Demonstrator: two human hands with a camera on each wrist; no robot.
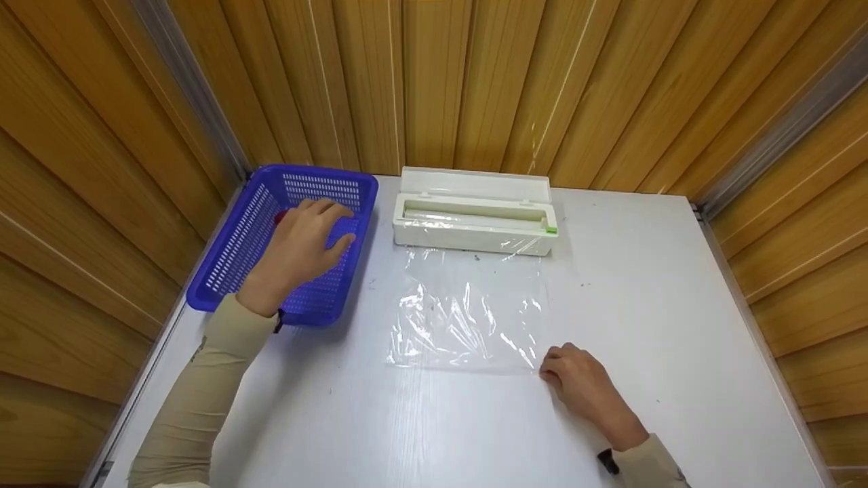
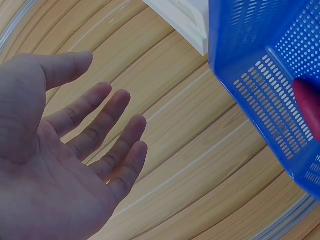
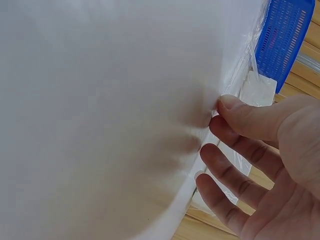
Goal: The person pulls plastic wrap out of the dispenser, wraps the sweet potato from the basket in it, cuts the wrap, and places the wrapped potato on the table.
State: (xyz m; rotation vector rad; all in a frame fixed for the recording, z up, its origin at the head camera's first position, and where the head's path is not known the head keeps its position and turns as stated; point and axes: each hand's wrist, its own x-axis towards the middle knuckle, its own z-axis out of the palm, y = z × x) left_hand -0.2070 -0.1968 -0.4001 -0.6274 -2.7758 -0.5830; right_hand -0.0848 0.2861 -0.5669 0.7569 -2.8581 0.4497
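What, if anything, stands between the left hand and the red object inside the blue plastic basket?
Nothing visible does. The left hand is over the open blue plastic basket, and nothing visible covers the red object. The hand itself partly hides it from the head view.

Left grip (image 2: 55,165), a bare hand, shows palm, fingers loosely extended, apart from blue perforated basket (image 2: 221,47). Dark red object (image 2: 309,107) sits inside, cut by frame edge. White box (image 2: 187,22) corner shows near basket rim. Grooved wood panelling (image 2: 180,155) behind.
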